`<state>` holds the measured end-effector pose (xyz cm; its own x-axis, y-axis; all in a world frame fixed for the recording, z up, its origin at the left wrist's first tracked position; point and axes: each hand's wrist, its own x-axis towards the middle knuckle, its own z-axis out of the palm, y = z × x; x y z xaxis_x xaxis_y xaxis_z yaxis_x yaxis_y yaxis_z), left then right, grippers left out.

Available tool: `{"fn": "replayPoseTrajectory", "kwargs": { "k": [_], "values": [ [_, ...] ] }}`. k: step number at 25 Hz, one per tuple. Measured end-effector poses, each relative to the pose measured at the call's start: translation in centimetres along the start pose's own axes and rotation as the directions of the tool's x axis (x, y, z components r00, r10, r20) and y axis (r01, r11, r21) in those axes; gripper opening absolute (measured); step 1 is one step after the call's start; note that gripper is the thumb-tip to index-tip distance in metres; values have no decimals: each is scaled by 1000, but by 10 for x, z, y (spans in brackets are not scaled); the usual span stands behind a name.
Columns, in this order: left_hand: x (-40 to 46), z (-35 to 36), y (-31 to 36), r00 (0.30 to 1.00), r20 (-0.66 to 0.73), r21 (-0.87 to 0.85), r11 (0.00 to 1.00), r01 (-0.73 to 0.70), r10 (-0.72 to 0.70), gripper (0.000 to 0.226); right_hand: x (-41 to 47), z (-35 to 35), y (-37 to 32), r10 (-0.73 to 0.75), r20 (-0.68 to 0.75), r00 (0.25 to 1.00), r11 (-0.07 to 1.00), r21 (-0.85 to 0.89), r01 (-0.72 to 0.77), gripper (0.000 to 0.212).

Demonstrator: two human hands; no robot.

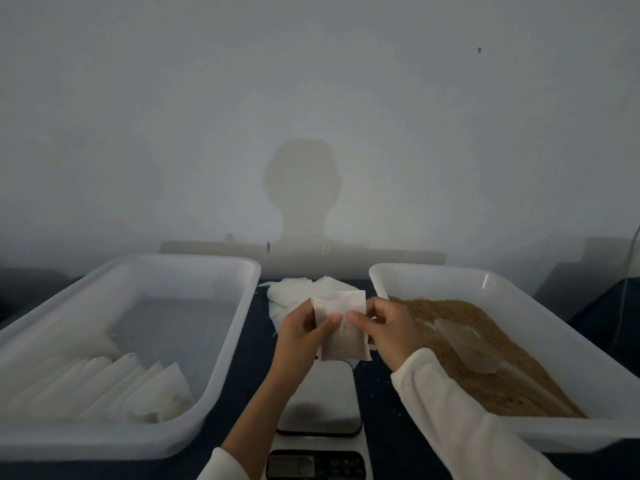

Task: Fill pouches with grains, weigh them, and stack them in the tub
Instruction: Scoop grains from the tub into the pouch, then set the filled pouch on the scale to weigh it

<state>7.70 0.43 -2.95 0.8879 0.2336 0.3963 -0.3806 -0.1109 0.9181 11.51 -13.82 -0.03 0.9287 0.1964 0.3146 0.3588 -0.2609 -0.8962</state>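
**Asha:** Fingers [334,320] of the left hand [303,332] pinch one side of the empty pouch [341,327]; the right hand [384,323] pinches the other side, thumb tips nearly meeting across the fabric. Both are closed on it, neither spread.

**Ben:** Where is the pouch, then?

**Asha:** Held up in the middle, above the scale [320,398], with its long axis running near to far and the mouth at the far end. I judge they are working that mouth open.

**Ben:** And the grain?

**Asha:** To the right, in the right tub [381,271], where a clear scoop [471,344] lies on the grains [512,348]. The right hand is nearer, just beside that tub's rim, so it would likely reach for the scoop while the left keeps the pouch.

**Ben:** The finished ones?

**Asha:** Filled pouches [114,386] lean in a row at the near end of the left tub [242,268]. Spare empty pouches [294,292] are heaped at the far side, between the tubs.

**Ben:** Any writing?

**Asha:** None readable. The scale's display [289,465] is too dim and blurred to make out.
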Motion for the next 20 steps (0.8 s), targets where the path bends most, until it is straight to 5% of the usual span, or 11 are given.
{"fn": "replayPoseTrajectory", "kwargs": {
  "k": [6,11,20],
  "values": [
    [-15,-35,-29,995,18,332,939,91,-103,10,-17,35,34,50,164,985,998,-30,-46,8],
    [-21,-39,-43,996,53,491,871,33,-67,13,-23,42,53,47,153,987,999,-32,-43,13],
    [-25,-56,-52,991,-133,256,966,42,-8,15,-25,25,60,25,-31,999,999,40,-24,30]
  ]
}}
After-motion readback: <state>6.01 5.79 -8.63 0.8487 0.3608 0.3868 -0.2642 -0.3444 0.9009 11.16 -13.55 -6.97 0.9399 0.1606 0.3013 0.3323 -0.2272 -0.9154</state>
